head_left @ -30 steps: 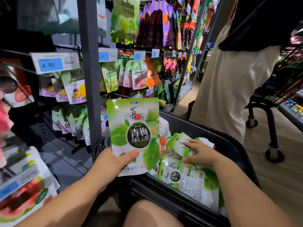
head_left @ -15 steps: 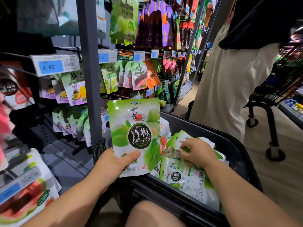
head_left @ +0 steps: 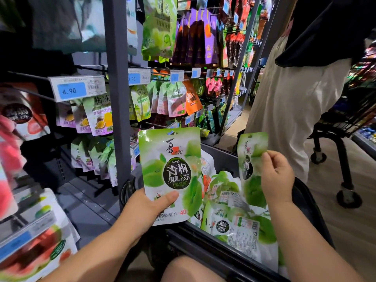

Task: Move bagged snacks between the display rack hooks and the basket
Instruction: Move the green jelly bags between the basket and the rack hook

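While the person crouches beside the display rack (head_left: 117, 94), the left hand (head_left: 146, 212) holds one green plum-jelly bag (head_left: 173, 171) upright. The thumb presses across the lower front of the bag and the other fingers are curled behind it, out of sight. This bag is in front of the rack's grey upright post and over the near-left corner of the basket (head_left: 220, 157).

The right hand (head_left: 277, 180) is raised above the basket. Its fingertips pinch the right edge of a second green bag (head_left: 251, 159), which hangs upright and clear of the contents below.

More green bags (head_left: 234, 222) lie flat and overlapping inside the dark basket, some face up and some showing the printed back label.

On the rack, similar pouches (head_left: 99, 117) hang in rows from the hooks (head_left: 89, 68). A price tag (head_left: 76, 88) reading 4.90 sits at the end of one hook, left of the post.

Behind the basket stands another person in a cream skirt (head_left: 295, 102), next to a wheeled trolley (head_left: 345, 131).
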`<action>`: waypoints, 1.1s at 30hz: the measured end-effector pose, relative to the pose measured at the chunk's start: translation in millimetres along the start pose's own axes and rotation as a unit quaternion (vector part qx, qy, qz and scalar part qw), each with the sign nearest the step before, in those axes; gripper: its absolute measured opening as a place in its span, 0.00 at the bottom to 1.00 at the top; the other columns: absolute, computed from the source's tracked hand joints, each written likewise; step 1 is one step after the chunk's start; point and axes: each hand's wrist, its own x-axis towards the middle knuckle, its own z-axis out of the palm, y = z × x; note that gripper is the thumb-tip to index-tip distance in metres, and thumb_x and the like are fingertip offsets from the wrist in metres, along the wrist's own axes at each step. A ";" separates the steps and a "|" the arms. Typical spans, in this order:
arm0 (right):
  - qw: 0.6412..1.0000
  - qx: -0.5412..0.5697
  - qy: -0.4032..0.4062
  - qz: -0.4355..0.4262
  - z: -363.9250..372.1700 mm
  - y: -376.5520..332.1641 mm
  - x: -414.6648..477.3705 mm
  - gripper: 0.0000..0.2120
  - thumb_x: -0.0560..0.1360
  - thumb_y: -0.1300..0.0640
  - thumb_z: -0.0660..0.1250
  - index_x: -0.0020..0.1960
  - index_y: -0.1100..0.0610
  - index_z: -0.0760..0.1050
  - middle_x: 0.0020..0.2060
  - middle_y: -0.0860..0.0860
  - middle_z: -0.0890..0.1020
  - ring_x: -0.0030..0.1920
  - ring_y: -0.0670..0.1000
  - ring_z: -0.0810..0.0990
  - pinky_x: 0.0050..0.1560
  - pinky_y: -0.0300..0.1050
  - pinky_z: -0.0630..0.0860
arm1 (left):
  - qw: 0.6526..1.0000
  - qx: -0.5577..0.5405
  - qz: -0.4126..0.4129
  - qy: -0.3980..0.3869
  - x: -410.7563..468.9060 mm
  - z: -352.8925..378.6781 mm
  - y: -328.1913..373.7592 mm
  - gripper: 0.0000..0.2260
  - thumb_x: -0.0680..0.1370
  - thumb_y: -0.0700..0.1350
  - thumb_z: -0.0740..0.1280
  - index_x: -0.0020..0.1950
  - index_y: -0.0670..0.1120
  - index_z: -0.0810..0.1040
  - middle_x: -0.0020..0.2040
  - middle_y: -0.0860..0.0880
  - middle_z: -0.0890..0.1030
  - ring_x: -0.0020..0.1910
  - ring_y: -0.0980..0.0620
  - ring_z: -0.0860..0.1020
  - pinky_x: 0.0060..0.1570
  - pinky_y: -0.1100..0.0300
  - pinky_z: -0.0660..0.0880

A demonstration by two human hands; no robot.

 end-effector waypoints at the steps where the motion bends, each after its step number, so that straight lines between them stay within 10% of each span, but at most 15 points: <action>1: 0.999 0.036 0.001 0.015 -0.8 -1.2 0.7 0.05 0.81 0.58 0.63 0.49 0.54 0.77 0.39 0.46 0.79 0.38 0.38 0.75 0.43 0.40 0.73 | 1.000 -0.008 0.000 0.003 0.2 0.1 0.4 0.14 0.66 0.47 0.79 0.49 0.47 0.84 0.46 0.49 0.87 0.47 0.50 0.85 0.53 0.52 0.78; 8: 0.965 0.135 -0.162 0.153 14.5 3.7 -7.2 0.09 0.83 0.60 0.59 0.44 0.55 0.73 0.36 0.52 0.77 0.35 0.49 0.75 0.38 0.46 0.73 | 0.996 -0.045 -0.005 0.071 7.1 -4.1 0.2 0.09 0.69 0.42 0.79 0.47 0.47 0.85 0.45 0.48 0.87 0.47 0.46 0.85 0.54 0.50 0.78; 14: 0.933 0.085 -0.299 0.182 33.2 20.7 -26.4 0.10 0.84 0.56 0.57 0.45 0.52 0.73 0.34 0.49 0.76 0.35 0.48 0.73 0.37 0.44 0.71 | 0.996 -0.017 0.003 0.088 8.3 -3.9 -2.3 0.04 0.72 0.42 0.75 0.42 0.47 0.82 0.29 0.55 0.81 0.25 0.62 0.75 0.31 0.64 0.69; 18: 0.913 0.030 -0.375 0.160 35.4 13.8 -35.1 0.03 0.80 0.56 0.65 0.53 0.51 0.73 0.44 0.49 0.83 0.42 0.48 0.82 0.44 0.43 0.78 | 0.996 -0.007 0.001 0.087 8.9 -4.6 -3.7 0.05 0.71 0.42 0.76 0.46 0.47 0.83 0.37 0.53 0.86 0.37 0.54 0.82 0.43 0.58 0.76; 24: 0.849 -0.105 -0.484 0.184 26.0 25.1 -33.9 0.43 0.60 0.57 0.84 0.66 0.43 0.64 0.58 0.42 0.79 0.58 0.46 0.79 0.61 0.44 0.76 | 0.997 -0.012 -0.007 0.080 9.8 -5.7 -3.6 0.05 0.71 0.42 0.76 0.46 0.46 0.84 0.38 0.52 0.86 0.36 0.55 0.82 0.45 0.56 0.76; 33: 0.911 0.087 -0.324 0.242 29.7 0.3 -25.5 0.33 0.55 0.64 0.83 0.57 0.55 0.76 0.45 0.53 0.87 0.43 0.54 0.86 0.38 0.48 0.80 | 0.991 -0.033 0.009 0.131 10.7 -21.1 17.1 0.06 0.72 0.41 0.76 0.46 0.49 0.83 0.41 0.53 0.86 0.45 0.49 0.84 0.53 0.52 0.79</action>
